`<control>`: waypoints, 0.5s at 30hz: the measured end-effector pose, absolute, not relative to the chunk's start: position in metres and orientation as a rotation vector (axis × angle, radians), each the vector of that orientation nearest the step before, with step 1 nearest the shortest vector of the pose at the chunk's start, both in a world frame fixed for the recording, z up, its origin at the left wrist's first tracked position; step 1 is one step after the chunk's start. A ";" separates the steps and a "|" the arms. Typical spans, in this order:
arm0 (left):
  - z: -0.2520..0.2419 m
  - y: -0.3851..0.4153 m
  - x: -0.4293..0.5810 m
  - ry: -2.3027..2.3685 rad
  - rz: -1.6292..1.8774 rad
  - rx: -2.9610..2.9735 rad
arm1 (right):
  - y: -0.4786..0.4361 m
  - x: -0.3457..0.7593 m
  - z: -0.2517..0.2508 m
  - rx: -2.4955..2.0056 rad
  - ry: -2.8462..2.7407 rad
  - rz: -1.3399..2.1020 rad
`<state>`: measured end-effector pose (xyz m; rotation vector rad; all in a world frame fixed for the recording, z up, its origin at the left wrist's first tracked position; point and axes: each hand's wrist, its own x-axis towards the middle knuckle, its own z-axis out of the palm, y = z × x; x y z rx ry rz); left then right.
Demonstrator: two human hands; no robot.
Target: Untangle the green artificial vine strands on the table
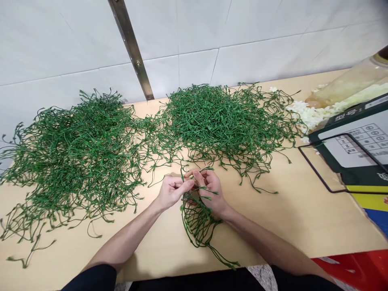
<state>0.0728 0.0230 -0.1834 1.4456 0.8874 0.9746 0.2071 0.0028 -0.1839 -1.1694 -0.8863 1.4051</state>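
Observation:
Both hands meet over the near middle of the table. My left hand is closed, its thumb and forefinger pinching a thin green plastic stem by its tip. Opposite it, my right hand is closed with the thumb up, gripping green stems whose ends poke out between the fingers. Below the hands a bunch of green plastic stems hangs and curves down to the tabletop. Just beyond lies a large heap of the same stems. To the left spreads a second, looser heap.
At the right stand a dark green printed box and a black wire frame. Behind them a clear bottle-like container lies by white petals. A metal strip runs down the tiled wall. Something red sits below the table edge.

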 end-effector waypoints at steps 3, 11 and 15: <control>-0.183 0.023 0.074 0.867 0.977 1.457 | 0.005 0.212 -0.183 -1.163 -1.011 1.344; -0.178 0.026 0.072 0.801 0.700 1.334 | 0.008 0.226 -0.201 -0.895 -1.263 1.171; -0.178 0.030 0.069 0.705 0.613 1.414 | 0.006 0.227 -0.202 -0.837 -1.374 1.100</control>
